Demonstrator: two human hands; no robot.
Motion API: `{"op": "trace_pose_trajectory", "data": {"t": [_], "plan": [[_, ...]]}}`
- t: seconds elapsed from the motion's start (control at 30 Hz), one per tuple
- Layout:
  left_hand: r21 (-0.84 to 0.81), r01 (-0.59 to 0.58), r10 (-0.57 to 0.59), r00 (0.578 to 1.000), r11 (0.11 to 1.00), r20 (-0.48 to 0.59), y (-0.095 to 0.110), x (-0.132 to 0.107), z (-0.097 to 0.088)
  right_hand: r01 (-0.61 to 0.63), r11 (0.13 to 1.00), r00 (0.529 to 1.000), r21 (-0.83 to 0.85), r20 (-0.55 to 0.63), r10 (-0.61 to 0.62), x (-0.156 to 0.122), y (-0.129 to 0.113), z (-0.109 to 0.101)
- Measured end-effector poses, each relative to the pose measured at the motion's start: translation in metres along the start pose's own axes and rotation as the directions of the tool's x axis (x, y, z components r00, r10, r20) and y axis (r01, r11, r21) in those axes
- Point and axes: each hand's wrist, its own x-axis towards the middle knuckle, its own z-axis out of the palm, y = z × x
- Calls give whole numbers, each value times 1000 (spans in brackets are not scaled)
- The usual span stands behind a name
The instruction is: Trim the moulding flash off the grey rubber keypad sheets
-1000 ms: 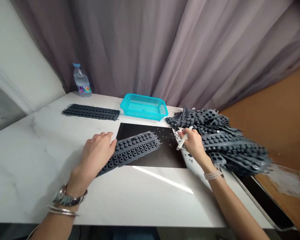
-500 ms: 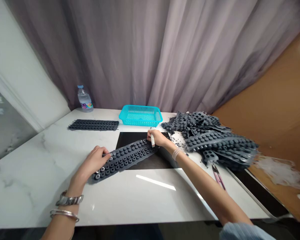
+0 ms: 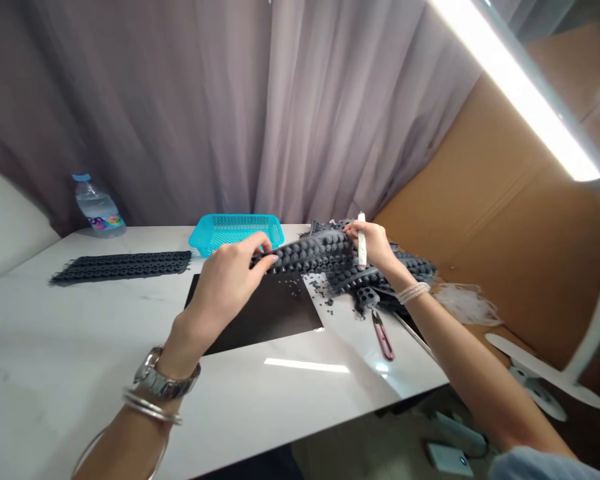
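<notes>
left grip (image 3: 227,283): closed on the strip's left end
right grip (image 3: 373,243): closed around a white marker (image 3: 362,241), fingertips at the strip's right end
grey rubber strip (image 3: 313,253): lifted clear of the mat, spanned between both grips, studs up
black mat (image 3: 253,313): directly below, rubber crumbs scattered across it
snips (image 3: 383,337): on the table (image 3: 80,347), within right-hand reach

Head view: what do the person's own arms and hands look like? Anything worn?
The left hand and right hand are bare, with no gloves. The left wrist wears a silver link wristwatch, with thin silver bangles just behind it. The right wrist wears a pale beaded bracelet. A pale blue sleeve shows near the right elbow.
</notes>
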Motion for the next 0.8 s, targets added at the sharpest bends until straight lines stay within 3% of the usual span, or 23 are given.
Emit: {"op": "trace_pose_trajectory", "data": {"t": [0.23,0.43,0.5,0.57,0.67,0.8], "plan": [[-135,141,-141,990,981,5,-31,-14,10,-8,995,1000,97,-7,9,-18,2,11],[-215,301,-294,954,929,64,-71,-29,3,-26,966,992,256,125,-6,-31,-23,30],[-211,357,-340,934,910,111,-92,-35,-6,-113,922,974,370,226,28,-39,-36,42],[-205,392,-345,910,897,231,-115,-41,-13,-229,872,942,433,326,86,-47,-46,61],[-105,433,-354,834,895,424,-149,-48,-15,-300,870,909,391,392,138,-57,-54,95],[141,392,-417,865,909,281,-167,-52,3,-287,903,935,320,298,192,-65,-53,127]]}}
